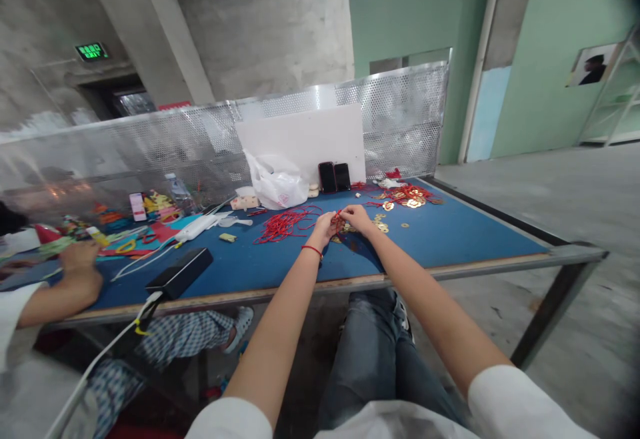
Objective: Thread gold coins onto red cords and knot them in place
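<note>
My left hand (325, 229) and my right hand (357, 219) meet above the blue table top (450, 232), their fingertips pinching a small red knotted cord (339, 221). The hands partly hide it, so its exact shape is unclear. A red string (313, 250) circles my left wrist. A loose tangle of red cord (287, 224) lies just left of my hands. Scattered gold coin-like charms (381, 226) sit to the right, and beyond them is a heap of red cord with gold pieces (406, 195).
At the left, a co-worker's hand (80, 264) rests on colourful craft materials (125, 242). A black box (180, 272) with a white cable sits near the front edge. Several items, including two phones (333, 176) and a white plastic bag (276, 181), stand before a perforated metal screen (400, 119).
</note>
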Available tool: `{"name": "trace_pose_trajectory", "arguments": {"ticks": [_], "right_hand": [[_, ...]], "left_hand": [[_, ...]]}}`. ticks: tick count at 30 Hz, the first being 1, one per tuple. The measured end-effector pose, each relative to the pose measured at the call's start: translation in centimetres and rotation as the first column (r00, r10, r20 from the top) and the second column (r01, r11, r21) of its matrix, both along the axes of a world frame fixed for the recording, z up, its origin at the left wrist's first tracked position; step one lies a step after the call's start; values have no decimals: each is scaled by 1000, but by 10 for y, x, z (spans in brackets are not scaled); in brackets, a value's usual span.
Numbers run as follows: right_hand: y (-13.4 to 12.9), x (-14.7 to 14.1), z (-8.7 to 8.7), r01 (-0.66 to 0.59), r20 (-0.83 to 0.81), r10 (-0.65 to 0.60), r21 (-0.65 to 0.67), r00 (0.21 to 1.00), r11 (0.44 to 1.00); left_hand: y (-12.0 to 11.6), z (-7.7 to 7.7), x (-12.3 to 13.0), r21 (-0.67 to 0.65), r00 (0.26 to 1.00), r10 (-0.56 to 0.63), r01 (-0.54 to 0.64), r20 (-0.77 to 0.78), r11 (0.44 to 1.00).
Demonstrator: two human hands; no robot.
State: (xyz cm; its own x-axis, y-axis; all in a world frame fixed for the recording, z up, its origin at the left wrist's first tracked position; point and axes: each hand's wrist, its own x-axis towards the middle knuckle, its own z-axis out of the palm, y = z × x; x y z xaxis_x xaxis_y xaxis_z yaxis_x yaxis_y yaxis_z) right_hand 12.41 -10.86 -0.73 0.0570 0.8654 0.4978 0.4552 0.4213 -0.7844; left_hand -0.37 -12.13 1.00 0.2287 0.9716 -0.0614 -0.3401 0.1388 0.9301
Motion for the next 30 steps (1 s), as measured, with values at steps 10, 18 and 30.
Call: {"name": "trace_pose_trajectory", "arguments": {"ticks": [10, 18, 30], "right_hand": [[-5, -1, 1, -52, -105, 55, 35, 993, 998], [-5, -2, 2, -97, -156, 102, 39, 983, 995], [-16, 1, 8, 108, 175, -149, 222, 973, 969]], "left_hand": [[0, 0, -3, 20, 999, -14, 13, 51, 1000], [0, -2, -3, 40, 998, 13, -15, 58, 999], [6, -4, -1, 47, 1000, -10, 9, 20, 999]]}}
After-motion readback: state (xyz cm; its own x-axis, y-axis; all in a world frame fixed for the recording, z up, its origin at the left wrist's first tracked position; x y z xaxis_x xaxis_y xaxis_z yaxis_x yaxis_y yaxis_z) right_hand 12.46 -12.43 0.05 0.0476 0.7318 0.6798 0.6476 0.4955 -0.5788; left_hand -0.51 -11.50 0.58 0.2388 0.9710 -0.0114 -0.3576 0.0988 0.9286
